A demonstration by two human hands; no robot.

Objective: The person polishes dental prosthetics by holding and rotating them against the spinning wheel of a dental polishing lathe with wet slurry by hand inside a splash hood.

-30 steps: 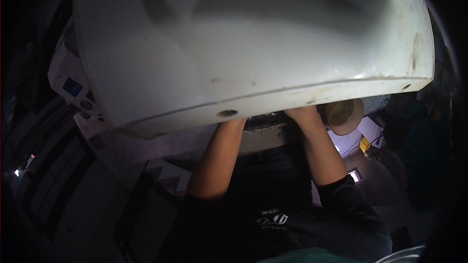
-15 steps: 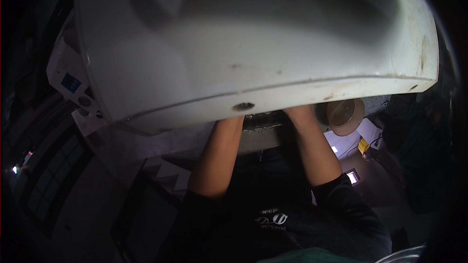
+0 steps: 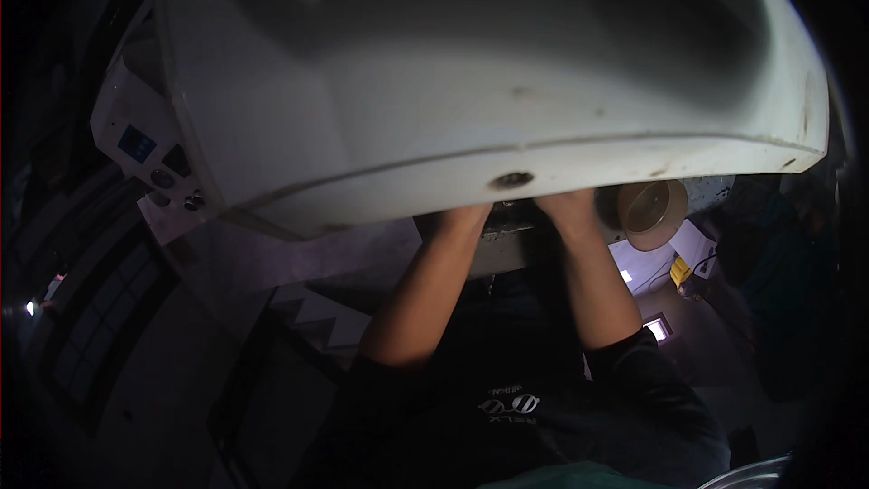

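A white machine housing [image 3: 425, 109], smooth and broadly curved like a hood, spreads over both hands, its face dulled by soft dark shadows and small brown smudges. A seam line runs along its lower edge, and below that seam sits an oval, brown-stained hole [image 3: 511, 180]. The left hand [image 3: 466, 215] and the right hand [image 3: 567, 206] reach in under this edge of the housing; their fingers are hidden there, so I cannot tell whether either one is spread or closed, or what it grips. Just beneath the housing, between the wrists, shows a rough, chipped grey ledge [image 3: 505, 254]. Under the housing's right part hangs or stands a round, tan, smooth-walled bowl [image 3: 652, 215], near the right wrist. Farther below the housing's right end is a blocky yellow plug [image 3: 680, 271] with dark cord. Beside the housing's left end, a flat pale control panel [image 3: 136, 131] carries a blue square and dark round knobs.

Compared with half a second ago, the hole appears farther right along the view, now above the gap between the hands, and the left hand has come closer to the right.
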